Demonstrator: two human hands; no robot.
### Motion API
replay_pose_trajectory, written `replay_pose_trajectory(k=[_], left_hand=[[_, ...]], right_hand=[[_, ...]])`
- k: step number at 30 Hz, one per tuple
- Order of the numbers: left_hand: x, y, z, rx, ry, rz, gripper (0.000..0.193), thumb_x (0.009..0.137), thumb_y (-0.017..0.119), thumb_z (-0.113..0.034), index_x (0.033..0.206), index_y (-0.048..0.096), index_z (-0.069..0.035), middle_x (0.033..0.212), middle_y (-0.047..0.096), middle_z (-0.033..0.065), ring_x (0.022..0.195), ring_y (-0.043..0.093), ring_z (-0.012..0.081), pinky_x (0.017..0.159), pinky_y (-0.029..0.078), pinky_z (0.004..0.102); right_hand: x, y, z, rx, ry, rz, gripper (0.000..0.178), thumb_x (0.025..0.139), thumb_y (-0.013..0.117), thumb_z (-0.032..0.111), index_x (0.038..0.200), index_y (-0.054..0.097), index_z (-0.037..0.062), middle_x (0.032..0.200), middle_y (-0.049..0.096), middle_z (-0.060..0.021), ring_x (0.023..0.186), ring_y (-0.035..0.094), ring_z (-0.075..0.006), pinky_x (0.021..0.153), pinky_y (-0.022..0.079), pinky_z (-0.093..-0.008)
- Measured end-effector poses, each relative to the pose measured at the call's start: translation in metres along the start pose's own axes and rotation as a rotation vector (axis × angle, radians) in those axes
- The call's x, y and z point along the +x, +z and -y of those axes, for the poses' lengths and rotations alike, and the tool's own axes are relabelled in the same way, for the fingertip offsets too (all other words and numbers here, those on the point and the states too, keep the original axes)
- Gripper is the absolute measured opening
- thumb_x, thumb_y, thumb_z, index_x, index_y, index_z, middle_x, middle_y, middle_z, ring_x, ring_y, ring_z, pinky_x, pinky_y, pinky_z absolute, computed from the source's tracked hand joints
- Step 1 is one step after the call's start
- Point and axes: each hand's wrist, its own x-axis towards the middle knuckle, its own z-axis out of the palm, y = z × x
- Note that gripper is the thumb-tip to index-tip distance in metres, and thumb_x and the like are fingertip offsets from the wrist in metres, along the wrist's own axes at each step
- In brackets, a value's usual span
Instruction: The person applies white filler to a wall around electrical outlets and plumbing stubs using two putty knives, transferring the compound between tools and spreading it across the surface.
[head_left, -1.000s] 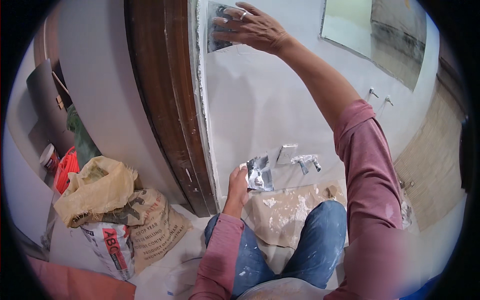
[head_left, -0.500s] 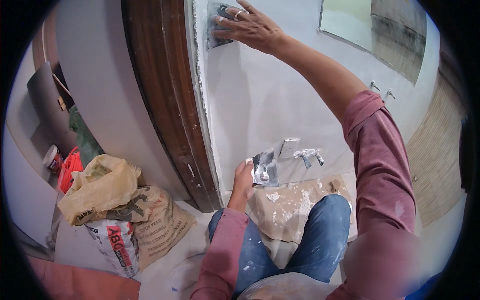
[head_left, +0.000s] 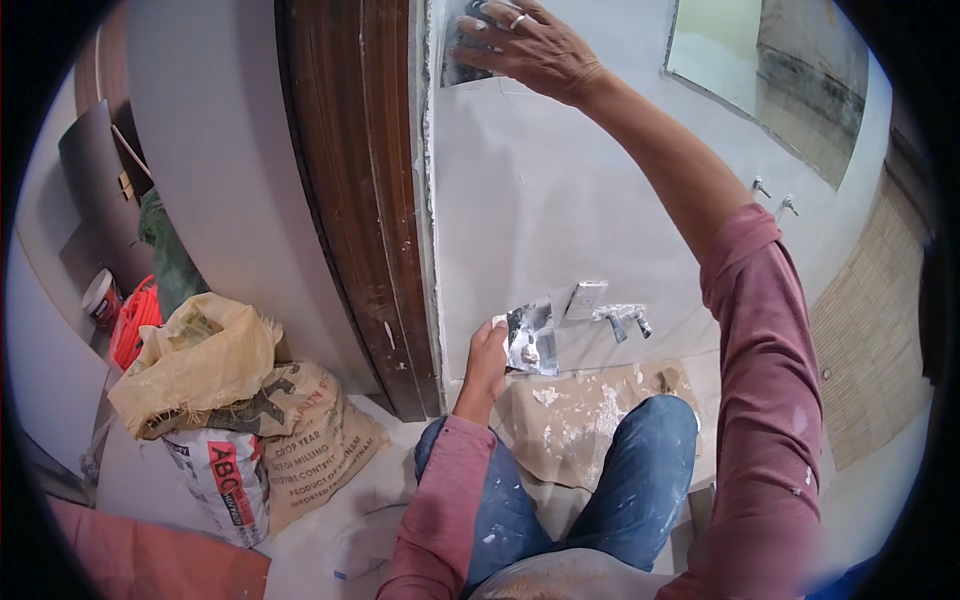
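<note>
High on the pale wall (head_left: 560, 190), beside its rough edge along the dark wooden door frame (head_left: 365, 200), my right hand (head_left: 548, 52) presses a wide flat scraper blade (head_left: 463, 73) to the surface. Its fingers are spread over the blade, and the top of it runs out of view. Lower down, my left hand (head_left: 484, 365) grips a second scraper (head_left: 533, 342) by its pale edge, thumb on top. White putty is smeared on that metal blade, which is held just left of a wall socket (head_left: 586, 299) and apart from my other hand.
Putty-spotted brown cardboard (head_left: 565, 415) lies by my knees. Two pipe stubs (head_left: 624, 322) and two small bolts (head_left: 775, 195) stick out of the wall below a mirror-like panel (head_left: 770, 85). Sacks (head_left: 310, 440) and a bucket (head_left: 102, 298) stand at left.
My right hand has slid slightly higher along the wall with its scraper. The left hand stays almost in place. The whole view has shifted a little.
</note>
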Motion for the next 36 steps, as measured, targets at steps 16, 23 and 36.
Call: replay_pose_trajectory(k=[16, 23, 36], left_hand=[[0.002, 0.005, 0.004, 0.074, -0.015, 0.022, 0.026, 0.107, 0.046, -0.015, 0.119, 0.061, 0.003, 0.107, 0.069, 0.0087, 0.092, 0.068, 0.0163, 0.082, 0.056, 0.0318], [-0.003, 0.0, -0.009, 0.069, -0.009, 0.006, 0.026, 0.107, 0.047, -0.016, 0.119, 0.061, 0.002, 0.107, 0.069, 0.0083, 0.091, 0.068, 0.0159, 0.081, 0.056, 0.0318], [-0.001, 0.007, 0.0, 0.087, -0.026, 0.014, 0.025, 0.108, 0.048, -0.016, 0.116, 0.062, 0.002, 0.105, 0.069, 0.0072, 0.089, 0.066, 0.014, 0.078, 0.055, 0.0303]], right_hand=[[-0.002, -0.012, 0.01, -0.002, 0.038, 0.216, 0.053, 0.097, 0.061, 0.02, 0.146, 0.053, 0.0376, 0.16, 0.037, -0.0019, 0.149, 0.034, -0.0267, 0.127, 0.025, -0.0514], [-0.033, -0.035, -0.002, -0.079, 0.117, 0.277, 0.047, 0.096, 0.062, 0.014, 0.137, 0.061, 0.0373, 0.153, 0.046, 0.0056, 0.143, 0.042, -0.0206, 0.126, 0.031, -0.0421], [0.037, 0.003, -0.063, -0.114, -0.046, -0.003, 0.045, 0.1, 0.055, 0.025, 0.144, 0.055, 0.0379, 0.161, 0.038, -0.0026, 0.151, 0.031, -0.0262, 0.13, 0.021, -0.0447]])
